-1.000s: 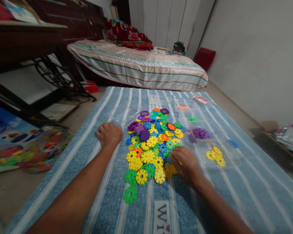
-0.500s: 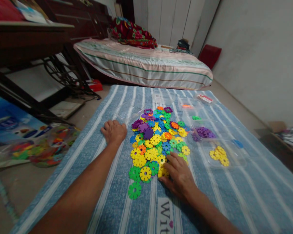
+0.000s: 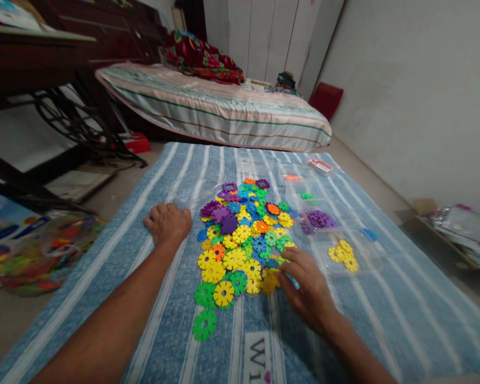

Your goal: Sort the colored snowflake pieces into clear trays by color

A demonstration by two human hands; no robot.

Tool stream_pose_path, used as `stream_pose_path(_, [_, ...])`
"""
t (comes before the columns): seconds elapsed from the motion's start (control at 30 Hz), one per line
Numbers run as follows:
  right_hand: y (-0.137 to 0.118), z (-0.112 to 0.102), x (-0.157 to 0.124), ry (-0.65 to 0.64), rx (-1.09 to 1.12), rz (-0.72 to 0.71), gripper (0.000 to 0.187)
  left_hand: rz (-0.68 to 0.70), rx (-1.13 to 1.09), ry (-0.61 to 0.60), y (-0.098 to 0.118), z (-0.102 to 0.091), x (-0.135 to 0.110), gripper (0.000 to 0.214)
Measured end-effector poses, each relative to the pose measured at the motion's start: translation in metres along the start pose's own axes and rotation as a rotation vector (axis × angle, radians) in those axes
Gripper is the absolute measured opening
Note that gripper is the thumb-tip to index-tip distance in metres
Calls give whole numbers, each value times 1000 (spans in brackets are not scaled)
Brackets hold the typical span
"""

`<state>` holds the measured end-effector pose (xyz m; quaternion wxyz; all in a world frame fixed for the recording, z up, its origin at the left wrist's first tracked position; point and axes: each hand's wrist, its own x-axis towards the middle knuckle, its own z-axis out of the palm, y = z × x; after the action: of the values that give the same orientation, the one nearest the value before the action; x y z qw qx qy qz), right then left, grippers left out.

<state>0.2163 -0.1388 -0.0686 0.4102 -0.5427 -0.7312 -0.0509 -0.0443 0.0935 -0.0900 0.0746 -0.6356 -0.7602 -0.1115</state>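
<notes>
A heap of notched plastic snowflake discs (image 3: 234, 259) in yellow, green, blue, purple and orange lies on the striped cloth. My right hand (image 3: 310, 285) is at the heap's near right edge, thumb and fingertips pinched at a yellow disc (image 3: 269, 281) that looks slightly blurred. A bit of light blue shows between thumb and index finger; I cannot tell what it is. My left hand (image 3: 168, 224) rests palm down on the cloth, left of the heap, holding nothing. A green disc (image 3: 204, 325) lies nearest me.
Clear plastic boxes along the right hold yellow discs (image 3: 343, 255), purple discs (image 3: 319, 220), green discs (image 3: 307, 197) and orange discs (image 3: 293, 177). A blue disc (image 3: 369, 234) sits by the nearest box. Beyond the cloth-covered table (image 3: 384, 314) stands a bed (image 3: 224, 114).
My right hand has drawn slightly rightward from the heap, a yellow disc moving with it. My left hand stays put on the cloth. The view has turned a little to the right.
</notes>
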Motion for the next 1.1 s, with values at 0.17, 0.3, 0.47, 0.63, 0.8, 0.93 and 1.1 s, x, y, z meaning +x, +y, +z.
stream_pose_path(0.17, [49, -45, 11, 178, -368, 66, 8, 7, -31, -2, 0, 2, -1, 50])
stream_pose_path(0.3, [70, -63, 11, 231, -566, 120, 15, -6, -40, 24, 1, 3, -4, 47])
stream_pose_path(0.47, [40, -36, 5, 128, -347, 17, 9, -6, -1, 27, 1, 5, -5, 47])
stream_pose_path(0.63, [-6, 14, -4, -35, -83, -44, 9, -10, 4, 33, 0, 5, -6, 45])
stream_pose_path(0.8, [-31, 46, -5, -165, -6, -39, 15, 4, 3, 40, -2, 5, -7, 45])
stream_pose_path(0.93, [-36, 58, -6, -267, -46, -17, 29, 0, -8, 45, -2, 6, -8, 44])
stream_pose_path(1.1, [-34, 64, -10, -292, -45, -5, 28, 6, -29, 57, -3, 7, -11, 43])
